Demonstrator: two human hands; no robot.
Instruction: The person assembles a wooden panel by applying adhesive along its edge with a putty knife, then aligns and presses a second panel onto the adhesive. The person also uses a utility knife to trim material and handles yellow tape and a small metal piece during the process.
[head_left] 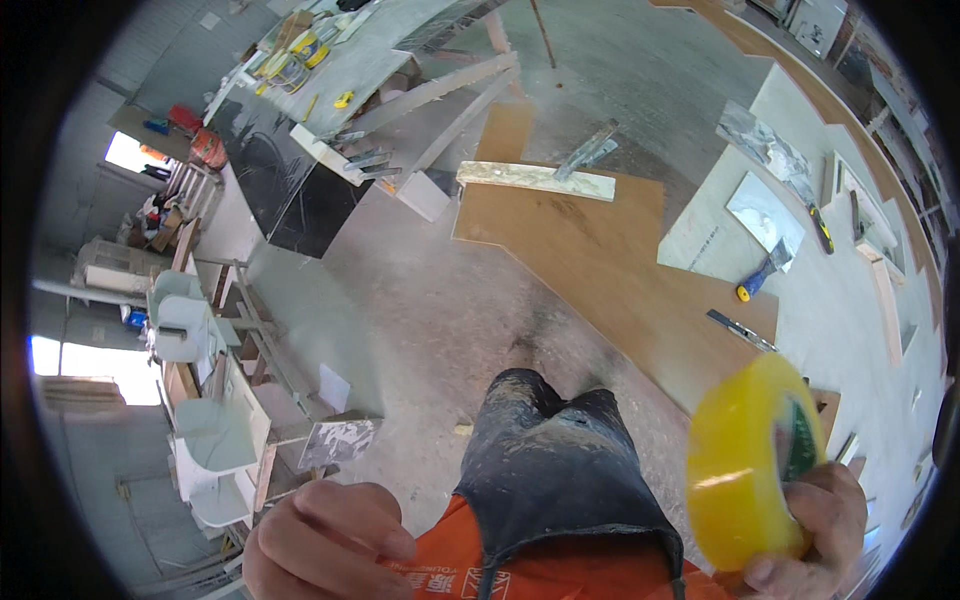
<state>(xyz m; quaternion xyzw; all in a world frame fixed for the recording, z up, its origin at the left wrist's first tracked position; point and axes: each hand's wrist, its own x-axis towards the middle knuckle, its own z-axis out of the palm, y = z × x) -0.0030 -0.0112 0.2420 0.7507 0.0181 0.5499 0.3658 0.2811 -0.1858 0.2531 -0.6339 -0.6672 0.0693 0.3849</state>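
In my right hand [830, 520], at the lower right, is a large roll of glossy yellow packing tape [730, 460]. The fingers reach into its core and the thumb presses from below. My left hand [325, 540] is raised at the lower left, its fingers curled and pressed together; whether something thin sits in them is hidden. Below the hands are an orange top and a stained dark apron [570, 460]. Just beyond the tape roll, a utility knife [740, 330] lies on a brown sheet [590, 250].
A putty knife [762, 272] and a yellow-and-black cutter [820, 228] lie on the pale worktop at right. A narrow board [535, 180] rests across the brown sheet. Pale chairs [215, 435] stand at left. Yellow tubs [285, 70] sit on the far-left bench.
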